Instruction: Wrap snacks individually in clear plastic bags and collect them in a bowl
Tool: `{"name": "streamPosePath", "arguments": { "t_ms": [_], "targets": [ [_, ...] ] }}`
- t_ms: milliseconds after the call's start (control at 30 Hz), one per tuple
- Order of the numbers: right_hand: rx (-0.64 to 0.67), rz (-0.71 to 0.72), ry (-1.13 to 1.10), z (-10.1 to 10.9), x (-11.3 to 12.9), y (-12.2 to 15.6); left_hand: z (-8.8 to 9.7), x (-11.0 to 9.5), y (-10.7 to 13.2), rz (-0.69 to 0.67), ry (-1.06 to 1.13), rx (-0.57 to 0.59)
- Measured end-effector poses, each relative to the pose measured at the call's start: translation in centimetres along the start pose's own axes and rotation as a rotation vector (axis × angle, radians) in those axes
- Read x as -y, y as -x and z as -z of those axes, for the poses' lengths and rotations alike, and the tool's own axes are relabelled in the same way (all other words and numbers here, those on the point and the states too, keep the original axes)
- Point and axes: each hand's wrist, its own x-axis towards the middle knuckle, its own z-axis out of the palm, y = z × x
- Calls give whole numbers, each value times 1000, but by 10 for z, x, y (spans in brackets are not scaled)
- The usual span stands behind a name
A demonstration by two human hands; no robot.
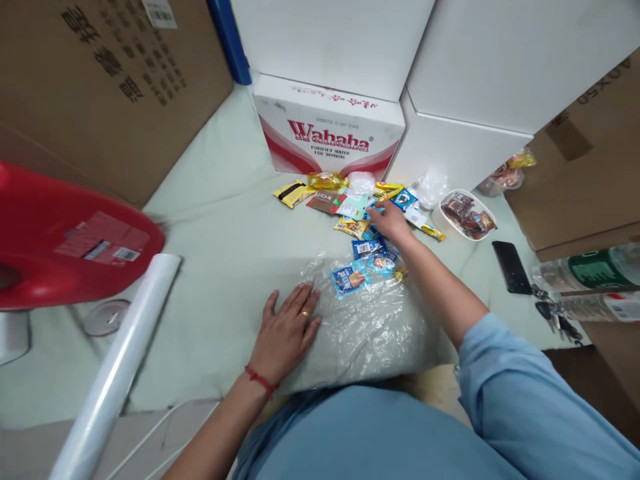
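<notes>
Glossy snack packets (354, 205), blue, yellow and brown, lie heaped mid-frame. The right hand (391, 219) is among them; whether its grip has closed, I can't tell. The left hand (286, 327) rests palm down, fingers slightly apart, by a crinkled clear plastic bag (375, 340). A Wahaha carton (330, 127) stands just behind the heap; the pale green cloth's (215, 267) front edge crosses lower centre.

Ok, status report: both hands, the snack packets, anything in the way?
Left hand palm-down at the edge of the clear plastic. Right hand among the snack packets, grip unclear. Wahaha carton close behind the packets; nothing seen blocking either hand.
</notes>
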Motion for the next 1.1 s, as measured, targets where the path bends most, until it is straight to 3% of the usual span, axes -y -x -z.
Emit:
{"name": "streamPosePath", "arguments": {
  "t_ms": [100, 200, 267, 433, 500, 567, 667, 800, 867, 1000, 1100],
  "targets": [
    [-22, -115, -160, -27, 10, -19, 1, 0, 0, -1, 9, 4],
    [-49, -151, -264, -18, 10, -21, 2, -1, 0, -4, 24, 3],
    [-88, -149, -299, 7, 3, -15, 2, -2, -1, 1, 28, 4],
    [-167, -115, -430, 97, -31, 25, 5, -4, -2, 19, 37, 30],
    [-124, -71, -487, 123, -41, 48, 6, -4, -2, 15, 44, 34],
    [-19, -35, -513, 135, -43, 75, 6, -5, -1, 13, 44, 31],
    [194, 48, -421, 120, -34, 116, 6, -6, 2, 7, 26, 24],
    [494, 354, -144, 70, -22, 155, 8, -3, 5, -8, -3, 54],
    [569, 500, 27, 48, -21, 164, 9, 0, 6, -10, -10, 71],
    [399, 670, 412, 31, -13, 154, 9, 8, 7, -4, -17, 76],
    [295, 701, 524, 29, 10, 119, 8, 9, 7, 6, -9, 82]
  ]
}}
